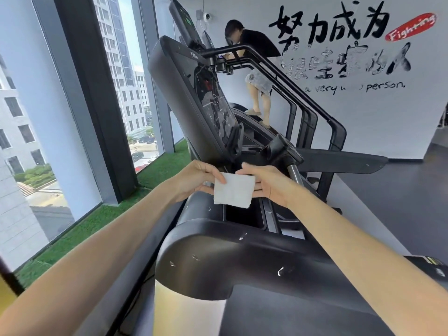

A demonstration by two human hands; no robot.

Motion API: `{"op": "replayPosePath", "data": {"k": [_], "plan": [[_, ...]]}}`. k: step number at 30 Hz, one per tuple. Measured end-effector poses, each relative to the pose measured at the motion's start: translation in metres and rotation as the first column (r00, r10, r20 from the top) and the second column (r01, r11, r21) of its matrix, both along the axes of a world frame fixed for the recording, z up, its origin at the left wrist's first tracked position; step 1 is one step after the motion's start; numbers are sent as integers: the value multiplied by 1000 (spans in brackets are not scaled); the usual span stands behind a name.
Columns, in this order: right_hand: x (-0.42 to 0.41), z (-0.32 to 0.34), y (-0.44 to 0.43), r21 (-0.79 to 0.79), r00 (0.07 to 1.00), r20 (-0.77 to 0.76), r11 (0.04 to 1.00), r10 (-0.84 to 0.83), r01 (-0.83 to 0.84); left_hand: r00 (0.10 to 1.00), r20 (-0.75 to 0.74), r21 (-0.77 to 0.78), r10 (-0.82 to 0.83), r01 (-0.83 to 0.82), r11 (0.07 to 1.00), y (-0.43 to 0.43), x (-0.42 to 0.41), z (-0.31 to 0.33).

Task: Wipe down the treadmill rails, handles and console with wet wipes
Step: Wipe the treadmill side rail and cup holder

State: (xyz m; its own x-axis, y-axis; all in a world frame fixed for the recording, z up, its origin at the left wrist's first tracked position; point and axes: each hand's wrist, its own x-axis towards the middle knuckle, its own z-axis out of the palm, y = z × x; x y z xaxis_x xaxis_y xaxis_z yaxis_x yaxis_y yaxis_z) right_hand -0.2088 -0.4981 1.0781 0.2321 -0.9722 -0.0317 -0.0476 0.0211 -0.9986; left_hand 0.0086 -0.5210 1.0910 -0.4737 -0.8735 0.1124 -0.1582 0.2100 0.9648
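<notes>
Both arms reach forward over the treadmill, and a folded white wipe [234, 190] is held up between the 2 hands, in the air above the dark recess at the base of the console [194, 93]. The left hand [196, 180] grips the wipe's upper left corner, thumb lying on top of the sheet and the other fingers curled under it. The right hand [266, 184] takes the right edge, its fingers tucked behind the sheet and the thumb resting along the top corner. So the wipe sits squarely between the hands, pinched on both sides, with its lower edge hanging free and touching nothing that I can make out.

The console rises just beyond the hands, tilted and leaning left, its dark screen facing right. Near the viewer, a thick black handle [218, 258] curves across below the forearms, flecked with small white marks. A rail [339, 163] runs off to the right past the right wrist.

On the far side, a person [254, 69] in a black top stands on another machine, bent over its handles. Behind them is a white wall [363, 112] with large black brush lettering. To the left, tall windows [31, 112] look out on buildings, with a strip of green turf [97, 214] along their base.
</notes>
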Motion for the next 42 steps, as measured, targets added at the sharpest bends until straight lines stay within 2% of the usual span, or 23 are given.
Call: {"op": "replayPosePath", "data": {"k": [3,6,9,11,13,16,19,22,24,25,27,29,30,32,34,35,37,39,42], "plan": [[8,-3,0,-131,969,-232,990,-79,49,997,77,-41,-2,5,999,4,-6,1],[17,-6,-4,-196,909,-345,965,-234,174,993,103,-156,49,-33,987,6,-15,-4],[22,-7,-8,-157,888,-323,944,-326,289,991,105,-234,78,-51,971,5,-28,-14],[20,-6,-9,-49,910,-246,942,-335,333,977,192,-309,97,-34,951,5,-38,-21],[16,-6,-7,45,936,-144,943,-320,329,949,277,-401,148,-26,916,6,-47,-28],[4,-8,-6,114,949,-54,942,-312,316,931,302,-509,204,-23,860,11,-57,-37],[-10,-12,-9,183,955,20,941,-294,286,934,328,-533,138,62,844,18,-70,-42],[-25,-17,-12,195,966,48,951,-255,242,902,363,-589,232,29,808,13,-85,-53],[-37,-24,-16,167,969,-35,955,-244,246,908,296,-583,297,-74,809,6,-95,-61],[-42,-30,-18,145,960,-92,950,-266,277,917,263,-528,300,-123,840,1,-97,-65],[-50,-43,-22,53,918,-199,932,-343,359,928,254,-329,273,-183,927,-9,-99,-73],[-57,-58,-23,-106,855,-343,921,-389,376,920,309,-175,240,-193,965,-22,-97,-82],[-60,-66,-23,-168,825,-419,925,-379,340,909,328,-151,259,-220,964,-30,-96,-87],[-63,-78,-21,-208,784,-536,949,-312,236,873,286,-156,396,-365,918,-47,-99,-88],[-63,-91,-21,-194,783,-574,969,-240,155,773,284,-297,567,-492,819,-61,-108,-83],[-62,-96,-21,-176,790,-575,975,-212,134,724,322,-403,610,-478,780,-67,-114,-80],[-62,-102,-18,-131,826,-527,979,-202,156,704,400,-530,587,-345,775,-71,-132,-82],[-64,-104,-14,-91,876,-430,976,-219,199,723,458,-560,517,-217,800,-63,-148,-95],[-64,-109,-4,-67,916,-318,969,-246,237,748,472,-588,467,-127,799,-46,-144,-116]]}}
